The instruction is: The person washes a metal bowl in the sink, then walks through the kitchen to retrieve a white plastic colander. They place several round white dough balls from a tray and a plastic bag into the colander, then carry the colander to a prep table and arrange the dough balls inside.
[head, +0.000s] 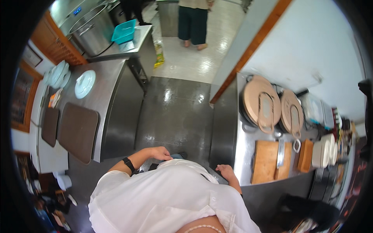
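My left hand (161,153) is in front of my waist, fingers bent, its tips beside the hem of my white shirt (172,186). Whether it pinches the cloth is hidden. A black band (128,164) circles that forearm. Low beside my body, my right hand (227,172) has loosely curled fingers with nothing visible in them. It is nearest the steel counter on the right (244,163). On that counter lie a wooden cutting board (263,161) and a kitchen knife (280,154) across it. Two round lidded electric griddles (259,99) (291,112) sit behind the board.
The left steel counter (112,75) bears brown trays (78,131) and a pale-blue lid (85,84). Beyond it stand a large stockpot (93,32) and a turquoise basket (124,31). A person (192,23) stands ahead on the light floor. Wet-looking dark floor (174,116) runs between the counters.
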Demonstrator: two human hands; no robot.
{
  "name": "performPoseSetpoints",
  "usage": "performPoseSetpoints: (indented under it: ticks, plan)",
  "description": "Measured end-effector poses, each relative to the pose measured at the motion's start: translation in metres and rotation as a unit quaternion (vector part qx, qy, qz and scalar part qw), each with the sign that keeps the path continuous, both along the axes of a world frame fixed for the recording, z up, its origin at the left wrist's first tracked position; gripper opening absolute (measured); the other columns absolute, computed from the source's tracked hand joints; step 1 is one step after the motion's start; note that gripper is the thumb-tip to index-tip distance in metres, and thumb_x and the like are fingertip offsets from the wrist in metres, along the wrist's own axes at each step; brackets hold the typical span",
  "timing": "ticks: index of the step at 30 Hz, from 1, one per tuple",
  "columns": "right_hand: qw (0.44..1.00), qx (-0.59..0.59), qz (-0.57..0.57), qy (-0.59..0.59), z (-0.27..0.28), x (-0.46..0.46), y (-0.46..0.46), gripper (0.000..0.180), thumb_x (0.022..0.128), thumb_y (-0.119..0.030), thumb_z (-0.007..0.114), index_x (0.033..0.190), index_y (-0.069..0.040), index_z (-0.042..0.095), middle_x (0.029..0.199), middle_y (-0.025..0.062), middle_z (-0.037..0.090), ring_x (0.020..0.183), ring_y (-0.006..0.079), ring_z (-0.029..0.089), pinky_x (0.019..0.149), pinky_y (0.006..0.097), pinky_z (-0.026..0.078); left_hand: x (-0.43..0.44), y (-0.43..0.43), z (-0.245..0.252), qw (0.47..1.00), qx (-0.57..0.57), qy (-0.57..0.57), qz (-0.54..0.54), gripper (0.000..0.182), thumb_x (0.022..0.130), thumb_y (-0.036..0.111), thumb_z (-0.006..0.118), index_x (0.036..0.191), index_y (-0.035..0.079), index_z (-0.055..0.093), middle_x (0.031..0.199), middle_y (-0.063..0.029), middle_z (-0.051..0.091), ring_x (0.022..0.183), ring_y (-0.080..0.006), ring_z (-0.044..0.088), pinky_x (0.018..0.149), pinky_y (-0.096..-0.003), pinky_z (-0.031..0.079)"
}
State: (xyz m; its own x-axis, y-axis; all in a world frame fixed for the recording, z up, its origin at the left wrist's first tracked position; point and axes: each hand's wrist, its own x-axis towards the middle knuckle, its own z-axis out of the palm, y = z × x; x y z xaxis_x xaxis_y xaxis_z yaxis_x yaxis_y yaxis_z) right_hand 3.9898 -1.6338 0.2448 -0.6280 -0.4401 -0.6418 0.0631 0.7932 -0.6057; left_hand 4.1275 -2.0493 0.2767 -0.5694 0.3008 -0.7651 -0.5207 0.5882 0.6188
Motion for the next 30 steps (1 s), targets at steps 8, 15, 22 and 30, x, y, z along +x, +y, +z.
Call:
performPoseSetpoints:
  ticks: [8, 15, 22, 30]
  plan:
    - [0.994, 0.059, 0.037, 0.078, 0.005, -0.109, -0.056, 0.035, 0.078, -0.022, 0.073, 0.107, -0.002, 0.067, 0.101, 0.0181, 0.069, 0.096, 0.0304, 0.067, 0.085, 0.0361, 0.051, -0.044, -0.022, -0.011, 0.994, 0.025, 0.076, 0.078, 0.049, 0.089, 0.043, 0.06, 0.12, 0.006, 0.064, 0.115, -0.0145, 0.067, 0.107, -0.0278, 0.062, 0.094, -0.0363, 0.048]
    - [0.994, 0.05, 0.068, 0.065, -0.014, -0.204, -0.077, 0.037, 0.077, -0.013, 0.069, 0.112, -0.002, 0.065, 0.109, 0.0172, 0.068, 0.103, 0.0303, 0.065, 0.09, 0.0369, 0.05, -0.132, -0.041, 0.021, 0.99, -0.036, 0.048, 0.126, 0.047, 0.09, 0.037, 0.059, 0.126, 0.007, 0.06, 0.122, -0.0145, 0.063, 0.111, -0.0286, 0.061, 0.096, -0.0358, 0.047]
    - [0.993, 0.043, 0.094, 0.063, -0.016, -0.26, -0.116, 0.034, 0.076, -0.015, 0.069, 0.107, -0.002, 0.067, 0.1, 0.0194, 0.069, 0.098, 0.0326, 0.065, 0.087, 0.038, 0.051, -0.215, -0.09, 0.028, 0.971, -0.101, 0.168, 0.134, 0.048, 0.089, 0.034, 0.063, 0.126, 0.004, 0.059, 0.12, -0.016, 0.064, 0.105, -0.0279, 0.063, 0.091, -0.0362, 0.05]
    - [0.992, 0.097, 0.015, 0.078, -0.024, -0.27, -0.155, 0.032, 0.082, -0.032, 0.065, 0.095, -0.004, 0.072, 0.094, 0.0178, 0.069, 0.092, 0.0355, 0.065, 0.085, 0.0435, 0.051, -0.258, -0.207, 0.004, 0.953, -0.092, 0.189, 0.218, 0.049, 0.085, 0.03, 0.069, 0.123, 0.001, 0.06, 0.12, -0.0182, 0.064, 0.106, -0.0273, 0.064, 0.09, -0.0352, 0.05]
